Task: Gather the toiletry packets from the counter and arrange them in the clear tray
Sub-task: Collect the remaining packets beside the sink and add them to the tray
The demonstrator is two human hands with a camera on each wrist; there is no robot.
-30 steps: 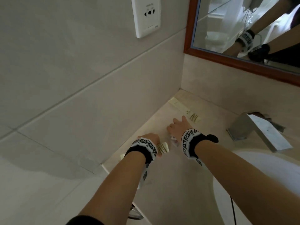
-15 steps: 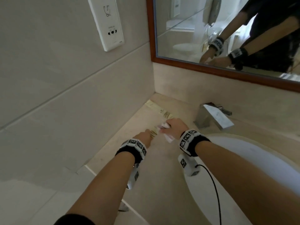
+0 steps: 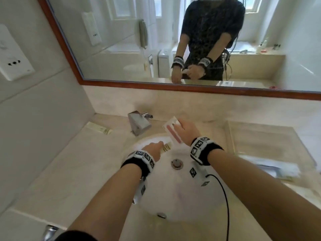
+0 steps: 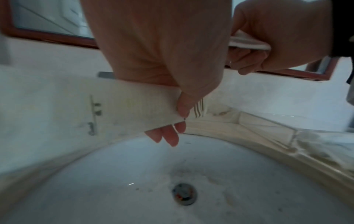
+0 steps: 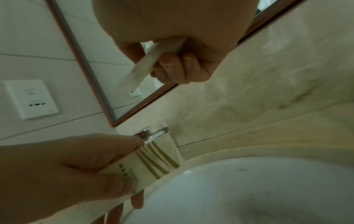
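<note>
Counter: beige stone counter (image 3: 73,164) surrounds our white sink (image 3: 182,193).
Left hand (image 3: 153,150): pinches cream striped packet (image 3: 166,146) above the sink's rear rim, long axis pointing right.
Right hand (image 3: 186,132): grips pink-striped packet (image 3: 172,130), long axis diagonal, far end toward faucet (image 3: 139,123).
Clear tray (image 3: 232,136): at counter's right edge.

beige counter (image 3: 73,164), packet (image 3: 100,128), clear tray (image 3: 271,141)

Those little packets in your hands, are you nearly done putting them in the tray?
Partway. The clear tray on the counter to the right already seems to hold some pale packets, though blurred. In hand: the left hand pinches a gold-striped packet, the right hand holds a packet with a pink strip, both over the sink. Left: one more packet lies by the left wall.
</note>
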